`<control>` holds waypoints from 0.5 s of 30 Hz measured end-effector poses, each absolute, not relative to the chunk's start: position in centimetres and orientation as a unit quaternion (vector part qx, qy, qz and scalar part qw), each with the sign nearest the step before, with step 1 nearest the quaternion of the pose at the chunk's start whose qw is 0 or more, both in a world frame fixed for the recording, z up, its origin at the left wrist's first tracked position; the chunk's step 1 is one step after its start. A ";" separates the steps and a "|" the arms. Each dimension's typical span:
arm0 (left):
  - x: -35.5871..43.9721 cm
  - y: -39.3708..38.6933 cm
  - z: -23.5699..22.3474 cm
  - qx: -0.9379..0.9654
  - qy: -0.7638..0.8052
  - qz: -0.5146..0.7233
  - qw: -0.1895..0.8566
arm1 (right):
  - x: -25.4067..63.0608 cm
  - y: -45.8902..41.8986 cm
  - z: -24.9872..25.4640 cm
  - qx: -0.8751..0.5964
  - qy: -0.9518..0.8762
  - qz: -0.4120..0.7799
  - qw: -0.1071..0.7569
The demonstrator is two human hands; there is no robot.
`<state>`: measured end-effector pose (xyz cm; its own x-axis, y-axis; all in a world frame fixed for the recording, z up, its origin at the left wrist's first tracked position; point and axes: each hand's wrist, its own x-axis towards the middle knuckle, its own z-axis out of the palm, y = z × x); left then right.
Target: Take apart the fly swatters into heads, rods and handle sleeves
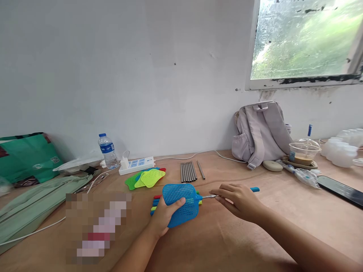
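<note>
Two hands [163, 218] [240, 200] hold one blue swatter [187, 214].

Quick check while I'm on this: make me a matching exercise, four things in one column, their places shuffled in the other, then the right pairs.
Things
1. Backpack
2. Swatter head
3. Bottle
4. Rod

Places
A. Gripped in the left hand
B. Just left of the drink cup
C. Between the fingers of the right hand
D. Left of the power strip

Pairs: 1-B, 2-A, 3-D, 4-C
</note>
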<state>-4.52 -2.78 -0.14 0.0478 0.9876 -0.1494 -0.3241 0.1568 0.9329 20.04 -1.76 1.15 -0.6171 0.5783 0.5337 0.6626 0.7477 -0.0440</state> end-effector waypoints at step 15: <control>-4.4 -3.3 -0.7 0.466 0.470 0.513 0.547 | 19.5 -2.0 0.1 -0.346 -0.897 -0.040 0.271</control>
<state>-4.39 -3.27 -0.71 0.0331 0.9988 -0.0358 -0.1229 0.0396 0.9916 19.49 -2.02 0.09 -0.6136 0.5991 0.5144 0.6425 0.7575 -0.1158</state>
